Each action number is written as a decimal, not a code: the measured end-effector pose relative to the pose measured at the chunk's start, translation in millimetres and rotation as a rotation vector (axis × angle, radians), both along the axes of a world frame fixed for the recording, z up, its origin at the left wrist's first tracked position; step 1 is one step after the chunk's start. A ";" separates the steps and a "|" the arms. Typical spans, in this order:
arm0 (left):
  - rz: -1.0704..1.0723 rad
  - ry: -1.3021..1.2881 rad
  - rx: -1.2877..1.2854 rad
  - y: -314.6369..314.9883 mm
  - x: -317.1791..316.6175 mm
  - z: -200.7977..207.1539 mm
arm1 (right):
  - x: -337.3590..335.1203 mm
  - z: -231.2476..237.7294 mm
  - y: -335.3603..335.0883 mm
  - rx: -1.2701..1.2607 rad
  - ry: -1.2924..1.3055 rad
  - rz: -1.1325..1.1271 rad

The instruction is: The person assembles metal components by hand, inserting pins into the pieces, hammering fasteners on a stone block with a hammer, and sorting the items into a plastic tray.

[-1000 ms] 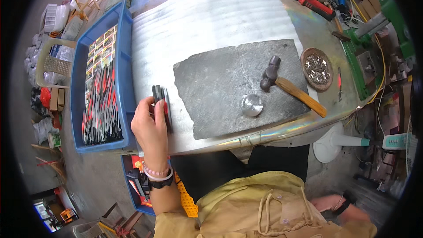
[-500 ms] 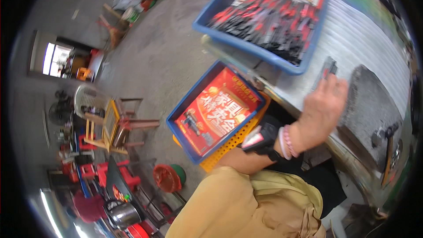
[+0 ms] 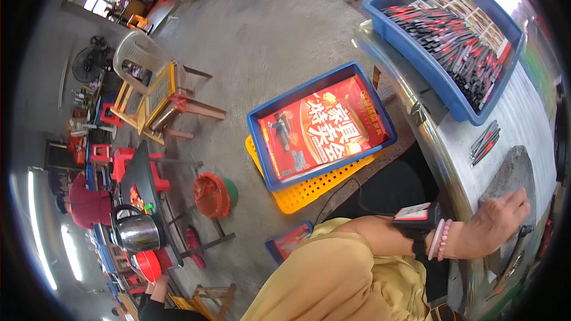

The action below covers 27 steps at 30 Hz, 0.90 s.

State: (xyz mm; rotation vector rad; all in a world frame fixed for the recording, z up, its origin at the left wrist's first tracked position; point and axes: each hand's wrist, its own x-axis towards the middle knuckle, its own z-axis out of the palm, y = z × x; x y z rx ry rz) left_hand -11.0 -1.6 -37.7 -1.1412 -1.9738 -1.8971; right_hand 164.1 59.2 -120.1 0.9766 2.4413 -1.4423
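My left hand point(image 3: 496, 224), with pink beads and a pale bangle at the wrist, is over a dark grey stone-like slab point(image 3: 513, 169) on the worktable. Its fingers are bent inward, and whatever they hold is hidden. A hammer point(image 3: 524, 231) with a wooden handle lies just beside the hand. Beyond the slab, a small bunch of slim black, grey and red sticks point(image 3: 485, 142) rests on the white table covering point(image 3: 461, 148). Farther off, many similar pieces point(image 3: 443, 41) fill a blue tray point(image 3: 410, 53). My right hand is out of view.
Left of the table, a blue tray lined with a red printed sheet point(image 3: 321, 125) sits on a yellow perforated crate point(image 3: 291, 202). Chairs point(image 3: 154, 95), a lined bucket point(image 3: 211, 195) and a steel kettle point(image 3: 140, 232) stand farther left. Another person's hands point(image 3: 157, 291) are near a red bowl point(image 3: 148, 266).
My left hand has moved from beside the small bunch of sticks to over the slab. The bunch now lies loose on the table. The whole view has shifted, showing more of the left side.
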 end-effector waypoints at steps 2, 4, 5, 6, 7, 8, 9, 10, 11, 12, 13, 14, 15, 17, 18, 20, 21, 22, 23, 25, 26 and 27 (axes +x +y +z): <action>-0.144 -0.024 0.037 9.0 5.2 3.2 | 0.2 1.9 2.0 0.044 0.016 -0.004; -0.197 -0.018 0.126 17.8 9.3 4.6 | -1.3 6.1 -3.5 0.108 0.017 -0.031; -0.214 -0.008 0.165 22.1 11.7 3.7 | -5.1 7.6 -5.2 0.118 0.024 -0.014; -0.186 -0.011 0.187 33.1 18.4 -0.8 | -7.4 8.4 -6.9 0.128 0.024 0.007; -0.173 -0.008 0.193 33.3 22.9 0.9 | -9.7 9.8 -6.8 0.134 0.031 0.015; -0.217 -0.002 0.165 34.2 26.1 2.5 | -12.8 10.0 -7.4 0.136 0.034 0.031; -0.261 0.002 0.138 35.7 27.8 3.7 | -15.4 11.3 -7.9 0.146 0.035 0.045; -0.301 -0.008 0.142 29.3 30.2 10.1 | -16.1 13.2 -9.4 0.149 0.037 0.061; -0.286 -0.011 0.154 34.3 34.4 10.6 | -18.6 14.2 -10.2 0.158 0.036 0.074; -0.329 -0.032 0.223 42.9 39.1 9.9 | -22.7 14.9 -11.2 0.165 0.041 0.091; -0.373 -0.051 0.293 44.4 38.0 14.8 | -26.1 16.3 -12.0 0.171 0.041 0.102; -0.403 0.018 0.213 33.7 34.8 20.7 | -28.5 18.2 -13.1 0.182 0.045 0.115; -0.385 0.016 0.228 42.2 38.0 19.6 | -30.3 18.8 -14.1 0.194 0.043 0.120; -0.365 0.035 0.199 73.9 55.5 9.6 | -36.2 20.1 -17.7 0.220 0.049 0.135; -0.239 -0.006 0.290 84.6 65.3 7.5 | -39.6 19.8 -18.0 0.233 0.048 0.135; -0.299 -0.017 0.259 89.7 64.4 8.4 | -45.7 20.9 -19.3 0.247 0.051 0.157; -0.378 -0.031 0.220 92.5 65.6 9.1 | -51.4 21.2 -17.7 0.252 0.049 0.175; -0.146 -0.014 0.283 90.6 71.1 13.5 | -54.4 25.1 -21.8 0.254 0.046 0.193; -0.128 -0.018 0.288 90.9 67.5 13.0 | -58.9 29.1 -26.1 0.258 0.045 0.205; -0.345 -0.084 0.317 90.4 62.0 9.5 | -65.7 33.8 -36.6 0.260 0.031 0.228; -0.342 -0.051 0.308 102.7 70.5 3.1 | -53.8 24.1 -24.0 0.262 0.042 0.212; -0.343 -0.055 0.317 113.3 77.5 -1.2 | -50.4 25.0 -26.6 0.272 0.036 0.200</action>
